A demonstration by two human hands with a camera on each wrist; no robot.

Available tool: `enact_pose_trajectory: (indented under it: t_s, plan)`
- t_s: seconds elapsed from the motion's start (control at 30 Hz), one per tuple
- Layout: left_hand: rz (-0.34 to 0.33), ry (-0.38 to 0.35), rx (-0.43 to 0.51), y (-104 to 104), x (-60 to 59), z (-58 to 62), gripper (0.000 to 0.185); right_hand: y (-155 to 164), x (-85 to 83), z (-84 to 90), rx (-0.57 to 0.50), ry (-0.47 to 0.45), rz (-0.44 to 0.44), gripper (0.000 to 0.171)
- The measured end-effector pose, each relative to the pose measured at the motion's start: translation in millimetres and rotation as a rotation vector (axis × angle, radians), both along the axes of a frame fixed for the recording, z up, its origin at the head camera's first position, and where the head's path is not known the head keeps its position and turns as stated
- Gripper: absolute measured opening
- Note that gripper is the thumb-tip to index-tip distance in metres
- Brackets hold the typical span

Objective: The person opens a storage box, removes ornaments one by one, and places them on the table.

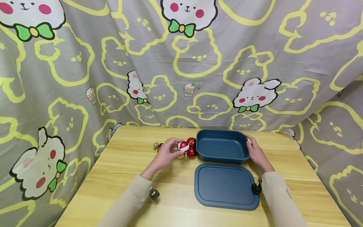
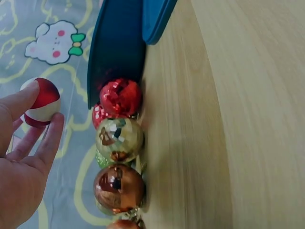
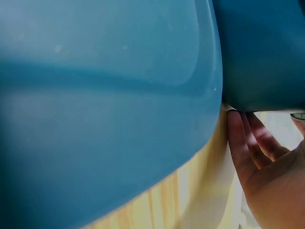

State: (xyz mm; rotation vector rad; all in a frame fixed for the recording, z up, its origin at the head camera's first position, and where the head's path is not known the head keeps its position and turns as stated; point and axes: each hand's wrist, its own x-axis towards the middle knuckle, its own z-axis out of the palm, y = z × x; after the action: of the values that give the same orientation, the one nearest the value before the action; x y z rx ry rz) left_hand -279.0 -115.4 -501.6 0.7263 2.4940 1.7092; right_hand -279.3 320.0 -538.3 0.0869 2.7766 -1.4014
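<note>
A red and white ball ornament (image 1: 183,146) is pinched between the thumb and fingers of my left hand (image 1: 167,152), raised over the other ornaments. Beneath it, a cluster of shiny ball ornaments lies against the box's left side: red balls (image 1: 191,153), a gold ball (image 2: 119,139) and a copper ball (image 2: 119,187). The dark blue box (image 1: 218,158) stands uncovered, its visible floor bare. At its right end, my right hand (image 1: 257,154) touches the outer wall with fairly straight fingers (image 3: 240,143); the thumb lies higher up near the rim.
The blue lid (image 1: 227,186) lies flat on the wooden table (image 1: 175,201), just in front of the box. My right wrist, with its black camera (image 1: 256,188), overlaps the lid's right edge. Behind the table hangs a patterned grey curtain (image 1: 210,104).
</note>
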Motion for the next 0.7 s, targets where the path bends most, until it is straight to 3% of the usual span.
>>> enact_pose_trajectory:
  t_s: [0.17,0.4,0.7]
  plan:
    - [0.029,-0.017,-0.009,-7,1.4,0.1,0.042,0,0.2,2.3,-0.008,-0.003,0.005,0.057]
    - [0.044,-0.072,0.059,-19,1.5,-0.1,0.046,1,-1.7,1.5,0.006,0.016,0.008,0.057]
    - [0.117,-0.075,0.069,-44,0.5,-2.6,0.048,3,-2.8,-1.6,0.029,0.030,0.008,0.056]
